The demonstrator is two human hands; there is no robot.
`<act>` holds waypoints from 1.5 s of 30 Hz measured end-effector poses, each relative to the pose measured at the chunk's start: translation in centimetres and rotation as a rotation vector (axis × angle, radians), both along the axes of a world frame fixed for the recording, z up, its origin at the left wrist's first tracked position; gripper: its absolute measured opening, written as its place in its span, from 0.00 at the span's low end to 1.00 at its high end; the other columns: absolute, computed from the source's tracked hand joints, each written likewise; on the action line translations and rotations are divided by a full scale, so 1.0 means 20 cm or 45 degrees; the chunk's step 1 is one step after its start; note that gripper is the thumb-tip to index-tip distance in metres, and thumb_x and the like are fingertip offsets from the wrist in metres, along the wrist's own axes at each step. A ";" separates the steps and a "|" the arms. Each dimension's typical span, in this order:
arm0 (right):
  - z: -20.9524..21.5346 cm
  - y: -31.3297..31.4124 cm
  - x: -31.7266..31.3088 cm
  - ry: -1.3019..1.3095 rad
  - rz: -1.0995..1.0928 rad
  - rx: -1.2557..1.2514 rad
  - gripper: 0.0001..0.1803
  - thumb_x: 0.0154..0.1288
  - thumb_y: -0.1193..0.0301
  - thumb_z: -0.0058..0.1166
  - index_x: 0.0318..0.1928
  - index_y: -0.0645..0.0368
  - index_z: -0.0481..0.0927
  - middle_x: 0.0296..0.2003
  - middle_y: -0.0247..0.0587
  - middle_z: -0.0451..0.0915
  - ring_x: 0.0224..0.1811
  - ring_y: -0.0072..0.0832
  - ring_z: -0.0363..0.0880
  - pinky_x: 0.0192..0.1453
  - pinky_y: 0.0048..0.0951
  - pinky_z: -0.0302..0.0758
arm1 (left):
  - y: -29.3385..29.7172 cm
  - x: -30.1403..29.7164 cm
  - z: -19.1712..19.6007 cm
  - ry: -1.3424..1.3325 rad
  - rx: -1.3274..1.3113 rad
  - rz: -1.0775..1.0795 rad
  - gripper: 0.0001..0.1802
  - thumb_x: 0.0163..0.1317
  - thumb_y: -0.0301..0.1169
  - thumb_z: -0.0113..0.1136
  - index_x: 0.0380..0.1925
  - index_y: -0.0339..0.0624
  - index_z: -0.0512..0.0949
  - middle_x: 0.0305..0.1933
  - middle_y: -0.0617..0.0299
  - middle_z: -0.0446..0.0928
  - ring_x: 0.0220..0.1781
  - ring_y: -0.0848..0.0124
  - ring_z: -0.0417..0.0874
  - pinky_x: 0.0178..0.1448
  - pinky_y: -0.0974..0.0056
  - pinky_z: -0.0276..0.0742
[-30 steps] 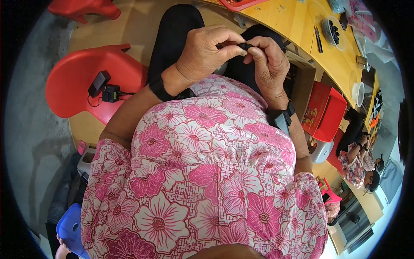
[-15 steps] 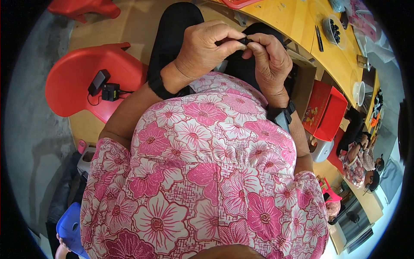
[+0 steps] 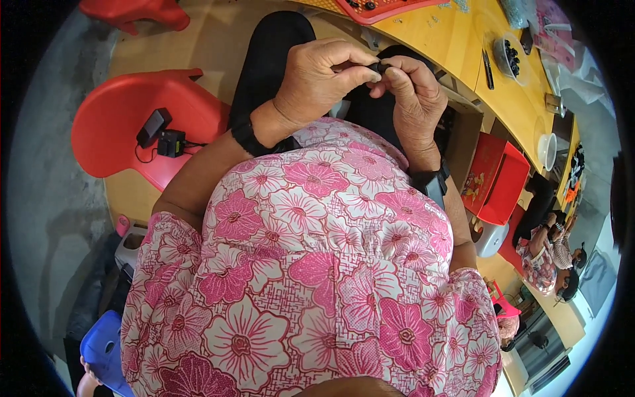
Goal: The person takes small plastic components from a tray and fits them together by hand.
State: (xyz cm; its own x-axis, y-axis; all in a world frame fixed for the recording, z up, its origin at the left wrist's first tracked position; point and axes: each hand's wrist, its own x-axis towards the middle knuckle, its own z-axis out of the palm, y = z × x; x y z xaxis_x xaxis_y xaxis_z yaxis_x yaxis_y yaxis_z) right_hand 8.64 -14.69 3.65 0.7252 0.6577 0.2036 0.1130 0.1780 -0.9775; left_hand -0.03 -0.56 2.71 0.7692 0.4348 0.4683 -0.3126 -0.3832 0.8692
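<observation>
Left hand [image 3: 316, 78], right hand [image 3: 418, 98] angled inward, pinching small black piece [image 3: 379, 67]

One head-worn fisheye view looks down, close above the pink-and-white floral cloth top [image 3: 311, 264], with the bare left hand [image 3: 321, 74] and bare right hand [image 3: 418, 99] farther out (the yellow wooden tabletop [image 3: 456, 56] bends rimward).

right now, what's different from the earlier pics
The view shifted slightly, showing more of the red tray at the top. Nothing was visibly taken up or let go: the left hand and right hand still pinch the black piece. The chair at left stayed put.
</observation>
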 end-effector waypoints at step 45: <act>0.00 0.00 0.00 -0.060 -0.049 -0.083 0.04 0.60 0.79 0.57 0.36 0.65 0.80 0.28 0.37 0.80 0.25 0.22 0.80 0.30 0.18 0.77 | -0.01 -0.02 -0.05 0.093 -0.159 0.003 0.08 0.48 0.24 0.68 0.31 0.40 0.82 0.28 0.60 0.81 0.28 0.75 0.82 0.32 0.72 0.77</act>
